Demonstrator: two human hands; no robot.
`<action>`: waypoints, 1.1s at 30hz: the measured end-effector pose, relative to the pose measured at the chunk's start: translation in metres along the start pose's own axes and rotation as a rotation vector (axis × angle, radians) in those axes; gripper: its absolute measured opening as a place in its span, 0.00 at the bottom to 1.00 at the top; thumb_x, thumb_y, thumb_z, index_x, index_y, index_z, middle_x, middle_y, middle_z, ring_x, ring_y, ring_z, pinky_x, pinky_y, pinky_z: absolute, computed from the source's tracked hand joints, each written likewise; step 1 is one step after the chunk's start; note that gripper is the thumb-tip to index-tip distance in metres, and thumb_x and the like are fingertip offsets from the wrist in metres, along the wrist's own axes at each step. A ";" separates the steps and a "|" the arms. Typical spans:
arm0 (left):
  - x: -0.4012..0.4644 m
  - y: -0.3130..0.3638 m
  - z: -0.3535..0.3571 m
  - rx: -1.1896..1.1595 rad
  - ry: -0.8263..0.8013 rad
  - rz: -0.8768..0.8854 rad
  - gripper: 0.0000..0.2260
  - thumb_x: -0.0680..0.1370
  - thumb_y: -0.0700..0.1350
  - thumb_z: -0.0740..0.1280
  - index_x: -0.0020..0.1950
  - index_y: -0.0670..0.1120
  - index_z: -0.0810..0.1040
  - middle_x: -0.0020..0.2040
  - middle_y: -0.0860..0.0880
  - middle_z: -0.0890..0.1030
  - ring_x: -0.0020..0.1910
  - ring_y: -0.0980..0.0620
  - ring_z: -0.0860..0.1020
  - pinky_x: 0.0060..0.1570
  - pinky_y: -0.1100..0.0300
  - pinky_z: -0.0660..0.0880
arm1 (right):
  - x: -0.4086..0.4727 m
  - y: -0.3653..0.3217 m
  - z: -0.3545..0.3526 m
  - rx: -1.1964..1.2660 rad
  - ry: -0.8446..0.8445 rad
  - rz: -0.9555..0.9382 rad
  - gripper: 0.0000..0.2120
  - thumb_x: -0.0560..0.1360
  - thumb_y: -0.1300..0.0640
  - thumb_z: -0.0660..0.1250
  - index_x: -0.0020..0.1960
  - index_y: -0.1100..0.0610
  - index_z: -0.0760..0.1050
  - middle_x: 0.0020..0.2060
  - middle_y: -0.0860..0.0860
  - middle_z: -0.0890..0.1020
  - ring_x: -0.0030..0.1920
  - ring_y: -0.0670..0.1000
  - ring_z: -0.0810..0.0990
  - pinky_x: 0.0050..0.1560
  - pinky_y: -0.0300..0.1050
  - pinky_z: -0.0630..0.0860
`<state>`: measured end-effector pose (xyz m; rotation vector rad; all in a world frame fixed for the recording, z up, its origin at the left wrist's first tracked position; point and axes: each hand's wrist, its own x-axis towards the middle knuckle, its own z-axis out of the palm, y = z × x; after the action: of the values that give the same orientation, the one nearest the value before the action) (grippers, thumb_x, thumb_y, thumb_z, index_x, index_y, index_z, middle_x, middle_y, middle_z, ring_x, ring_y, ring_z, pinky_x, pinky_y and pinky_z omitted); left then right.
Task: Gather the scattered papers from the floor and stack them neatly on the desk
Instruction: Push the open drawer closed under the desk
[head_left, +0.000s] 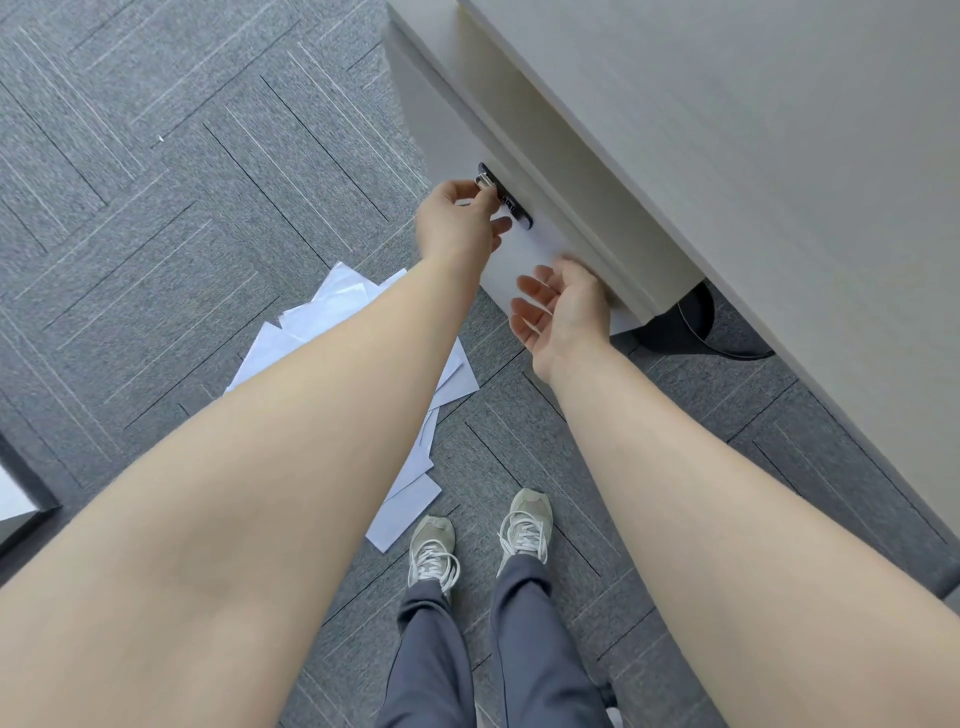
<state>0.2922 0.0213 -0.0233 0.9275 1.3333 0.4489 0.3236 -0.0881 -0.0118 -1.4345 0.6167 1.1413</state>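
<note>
My left hand pinches the drawer lock; right hand hangs released. Papers lie below-left, nearer the left hand.

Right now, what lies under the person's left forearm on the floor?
A loose pile of white papers on the grey carpet, showing on both sides of the left forearm. The arm covers the pile's middle, so a count is impossible.

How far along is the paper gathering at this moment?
Nothing looks done: the white paper sheets lie scattered on the grey carpet floor, none visible on the pale wooden desk. The left hand pinches the black lock's metal knob; the right hand hangs open, empty. All gathering and stacking remains.
</note>
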 end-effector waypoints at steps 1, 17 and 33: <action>0.001 0.000 0.002 0.001 0.007 -0.001 0.05 0.78 0.40 0.66 0.44 0.47 0.72 0.47 0.44 0.82 0.38 0.49 0.83 0.41 0.58 0.79 | 0.001 -0.002 -0.001 -0.001 0.001 -0.002 0.09 0.78 0.50 0.62 0.49 0.55 0.75 0.40 0.50 0.83 0.35 0.51 0.78 0.37 0.42 0.74; 0.015 0.002 0.011 0.147 0.040 0.069 0.08 0.77 0.40 0.68 0.41 0.47 0.72 0.46 0.43 0.81 0.36 0.49 0.82 0.46 0.50 0.80 | 0.008 -0.013 0.002 0.051 0.018 -0.011 0.07 0.78 0.52 0.62 0.44 0.54 0.74 0.39 0.49 0.84 0.35 0.49 0.78 0.36 0.40 0.73; 0.008 0.007 0.001 1.233 0.101 0.575 0.09 0.82 0.45 0.59 0.56 0.42 0.74 0.51 0.39 0.82 0.50 0.37 0.78 0.38 0.53 0.62 | 0.001 -0.013 0.007 -0.019 0.008 -0.062 0.10 0.80 0.51 0.60 0.47 0.55 0.75 0.42 0.50 0.83 0.36 0.51 0.78 0.37 0.42 0.74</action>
<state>0.2962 0.0306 -0.0229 2.3613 1.3778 0.0390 0.3330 -0.0783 -0.0060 -1.4653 0.5649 1.0953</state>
